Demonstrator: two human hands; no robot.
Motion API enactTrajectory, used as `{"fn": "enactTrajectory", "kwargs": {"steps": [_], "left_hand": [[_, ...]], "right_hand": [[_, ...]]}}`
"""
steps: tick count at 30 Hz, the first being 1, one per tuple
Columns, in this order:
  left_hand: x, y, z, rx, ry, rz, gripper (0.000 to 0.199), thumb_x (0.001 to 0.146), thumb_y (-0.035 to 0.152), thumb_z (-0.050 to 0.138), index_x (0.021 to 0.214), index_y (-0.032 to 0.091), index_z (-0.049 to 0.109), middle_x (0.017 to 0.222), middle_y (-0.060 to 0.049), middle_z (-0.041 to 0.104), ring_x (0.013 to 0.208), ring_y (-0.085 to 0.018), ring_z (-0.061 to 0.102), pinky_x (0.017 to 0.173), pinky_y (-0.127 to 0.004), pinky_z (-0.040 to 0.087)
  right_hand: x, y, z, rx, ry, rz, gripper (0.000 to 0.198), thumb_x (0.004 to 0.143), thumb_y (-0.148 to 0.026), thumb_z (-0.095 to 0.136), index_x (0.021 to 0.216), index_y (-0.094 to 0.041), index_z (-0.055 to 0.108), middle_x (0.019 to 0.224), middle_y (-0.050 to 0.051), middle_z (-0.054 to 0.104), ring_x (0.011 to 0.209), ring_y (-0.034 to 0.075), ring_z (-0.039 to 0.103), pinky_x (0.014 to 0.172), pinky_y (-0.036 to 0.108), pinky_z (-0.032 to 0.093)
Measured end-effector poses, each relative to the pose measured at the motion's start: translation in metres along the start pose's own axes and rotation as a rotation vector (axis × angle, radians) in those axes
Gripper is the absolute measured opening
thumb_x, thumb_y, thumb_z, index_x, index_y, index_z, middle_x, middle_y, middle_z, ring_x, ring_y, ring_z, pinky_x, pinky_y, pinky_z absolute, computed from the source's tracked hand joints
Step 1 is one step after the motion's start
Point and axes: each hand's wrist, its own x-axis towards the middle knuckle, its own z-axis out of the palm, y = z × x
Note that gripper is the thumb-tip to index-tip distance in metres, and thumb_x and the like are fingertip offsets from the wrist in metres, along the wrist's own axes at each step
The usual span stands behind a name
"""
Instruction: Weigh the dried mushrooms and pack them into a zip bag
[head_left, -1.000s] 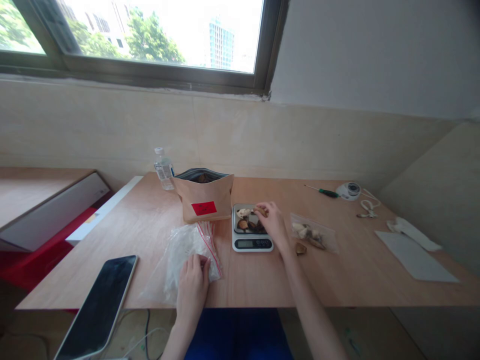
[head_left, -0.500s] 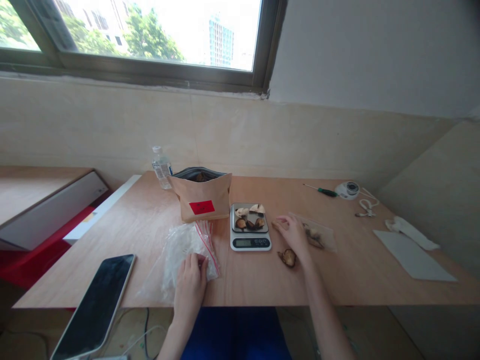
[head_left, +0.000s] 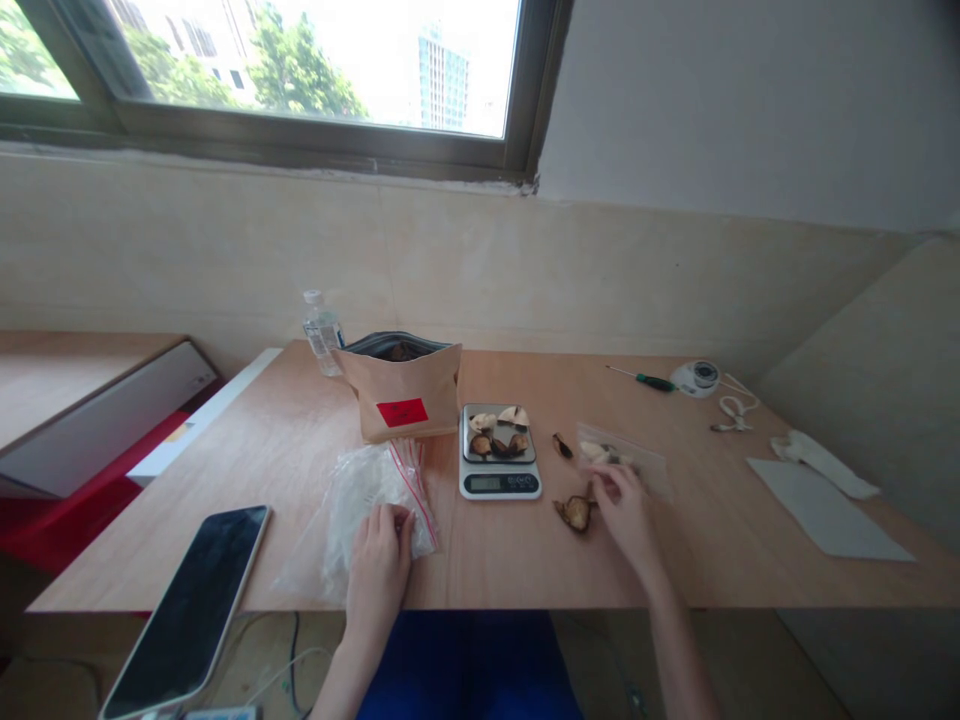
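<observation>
My left hand (head_left: 381, 545) lies on a pile of clear zip-lock bags (head_left: 352, 490) with red seal strips. Its fingers are curled together, and what is in them, if anything, is hidden. My right hand (head_left: 624, 505) is over the table right of the scale, thumb and fingers slightly apart. By its fingertips are a dried mushroom (head_left: 574, 514) and a small clear bag (head_left: 651, 466) with pale pieces inside. A smaller dark mushroom piece (head_left: 562, 446) lies to their left. On the digital scale (head_left: 500, 486), several dried mushroom pieces (head_left: 498, 446) rest on the metal plate.
An open brown paper pouch (head_left: 403, 385) with a red label stands behind the bags, beside a plastic bottle (head_left: 322, 335). A phone (head_left: 199, 600) overhangs the front edge at left. Farther right are a green screwdriver (head_left: 654, 382), a white camera (head_left: 695, 379) and a grey sheet (head_left: 829, 515).
My right hand has moved right and toward me, away from the scale. The small dark mushroom piece now lies uncovered on the table. My left hand has stayed on the bags.
</observation>
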Motion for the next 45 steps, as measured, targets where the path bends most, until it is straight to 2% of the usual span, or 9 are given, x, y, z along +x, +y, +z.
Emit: {"fn": "enactTrajectory", "kwargs": {"steps": [4,10,16,20,25,32,37,41,45], "left_hand": [[0.001,-0.001,0.002,0.003,0.004,0.004,0.026,0.093,0.038,0.031,0.081,0.021,0.046,0.081,-0.006,0.056,0.078,-0.025,0.053,0.072,-0.041,0.043],[-0.001,-0.002,0.002,0.008,0.013,0.010,0.026,0.093,0.038,0.031,0.081,0.020,0.046,0.082,-0.006,0.056,0.078,-0.025,0.053,0.072,-0.040,0.044],[-0.001,-0.002,0.001,0.011,0.001,0.008,0.027,0.093,0.039,0.031,0.081,0.020,0.047,0.082,-0.006,0.056,0.077,-0.025,0.053,0.072,-0.041,0.044],[0.000,0.000,0.001,0.002,0.006,0.002,0.027,0.093,0.039,0.031,0.080,0.021,0.047,0.081,-0.006,0.056,0.077,-0.025,0.053,0.072,-0.041,0.044],[0.000,0.000,0.002,-0.013,0.004,-0.005,0.026,0.093,0.038,0.031,0.081,0.021,0.047,0.082,-0.006,0.056,0.079,-0.025,0.053,0.073,-0.042,0.044],[-0.001,-0.001,0.002,-0.020,-0.009,-0.018,0.026,0.093,0.039,0.031,0.081,0.021,0.046,0.083,-0.006,0.056,0.079,-0.025,0.053,0.074,-0.042,0.044],[-0.002,0.001,0.000,-0.029,0.009,-0.015,0.026,0.093,0.039,0.031,0.080,0.022,0.047,0.081,-0.006,0.057,0.078,-0.025,0.054,0.073,-0.041,0.044],[0.001,0.000,-0.001,-0.070,0.023,-0.015,0.027,0.092,0.040,0.033,0.078,0.022,0.048,0.080,-0.006,0.057,0.076,-0.025,0.054,0.071,-0.041,0.044],[0.000,0.007,-0.008,-0.151,0.063,0.001,0.026,0.091,0.040,0.037,0.081,0.021,0.051,0.082,-0.005,0.057,0.080,-0.024,0.054,0.073,-0.039,0.044]], "right_hand": [[-0.014,0.016,0.000,-0.026,-0.074,-0.008,0.022,0.083,-0.033,0.049,0.090,-0.020,0.065,0.096,0.011,0.063,0.094,0.025,0.058,0.085,0.043,0.046],[-0.019,0.022,0.003,0.036,-0.130,0.040,0.021,0.081,-0.033,0.052,0.089,-0.019,0.065,0.095,0.011,0.064,0.090,0.026,0.060,0.081,0.042,0.048],[-0.007,0.002,0.007,0.105,-0.152,0.094,0.022,0.078,-0.024,0.047,0.092,-0.018,0.062,0.095,0.010,0.067,0.088,0.023,0.063,0.080,0.039,0.050],[0.011,-0.022,0.013,0.080,-0.110,0.029,0.020,0.079,-0.024,0.047,0.091,-0.019,0.062,0.092,0.009,0.068,0.082,0.022,0.064,0.075,0.037,0.051],[0.031,-0.049,0.035,0.006,0.017,-0.067,0.021,0.084,-0.024,0.044,0.093,-0.019,0.062,0.088,0.009,0.068,0.080,0.022,0.063,0.074,0.036,0.050],[0.026,-0.049,0.071,-0.099,-0.058,-0.163,0.027,0.086,-0.018,0.043,0.106,-0.020,0.061,0.090,0.010,0.066,0.088,0.025,0.061,0.078,0.040,0.050],[0.018,-0.054,0.059,0.004,-0.027,-0.157,0.026,0.088,-0.023,0.043,0.107,-0.020,0.060,0.099,0.009,0.067,0.095,0.023,0.059,0.084,0.039,0.048],[0.010,-0.066,0.039,0.122,0.018,-0.073,0.025,0.089,-0.029,0.043,0.102,-0.018,0.061,0.099,0.009,0.067,0.089,0.022,0.060,0.081,0.037,0.048],[-0.010,-0.091,0.030,0.265,-0.163,0.034,0.025,0.090,-0.033,0.044,0.098,-0.020,0.063,0.094,0.007,0.069,0.084,0.020,0.063,0.075,0.032,0.049]]}}
